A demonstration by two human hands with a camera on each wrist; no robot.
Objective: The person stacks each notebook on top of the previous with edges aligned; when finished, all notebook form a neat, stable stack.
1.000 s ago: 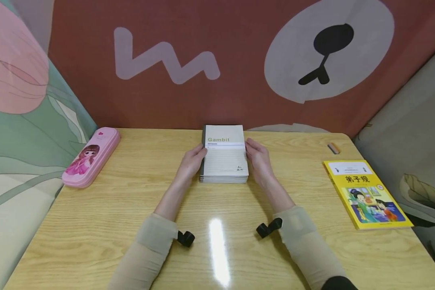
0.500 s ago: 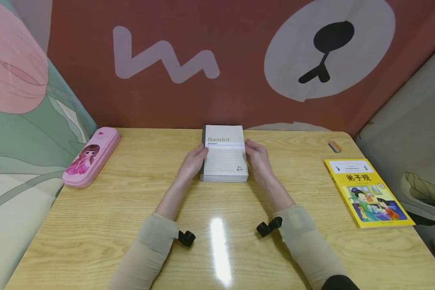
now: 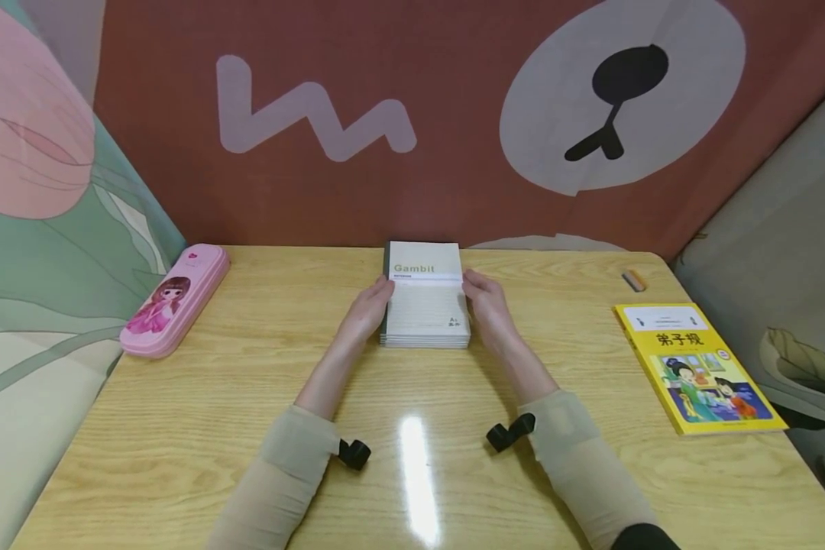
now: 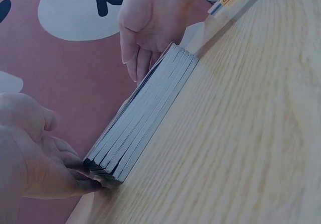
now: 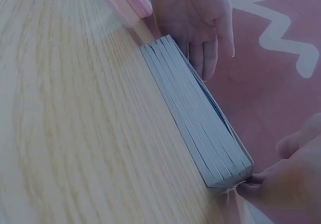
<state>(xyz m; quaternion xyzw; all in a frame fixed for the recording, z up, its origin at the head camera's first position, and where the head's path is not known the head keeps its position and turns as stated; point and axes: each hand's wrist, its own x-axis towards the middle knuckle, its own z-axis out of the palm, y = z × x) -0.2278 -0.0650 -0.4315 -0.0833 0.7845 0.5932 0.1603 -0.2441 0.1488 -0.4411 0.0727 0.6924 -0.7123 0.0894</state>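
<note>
A neat stack of several white notebooks [image 3: 427, 305] lies on the table near the back edge. The top cover reads "Gambit", with a dark spine on its left. My left hand [image 3: 367, 309] rests along the spine side, and in the left wrist view its fingertips [image 4: 89, 185] touch the stack's near corner. Against the opposite side lies my right hand [image 3: 490, 307], fingers extended. Seen in the right wrist view, its fingertips [image 5: 248, 188] meet the bottom corner of the stack. Both thumbs stand apart from the fingers; neither palm wraps round the notebooks.
A pink pencil case [image 3: 175, 300] with a doll picture sits at the table's left edge. To the right lie a yellow picture book [image 3: 699, 368] and a small eraser-like block [image 3: 634, 280]. A patterned red wall [image 3: 454, 176] rises behind the wooden table [image 3: 302, 336].
My right hand has edged slightly left, closer against the stack, and the notebooks line up a little more evenly. The left hand has barely moved.
</note>
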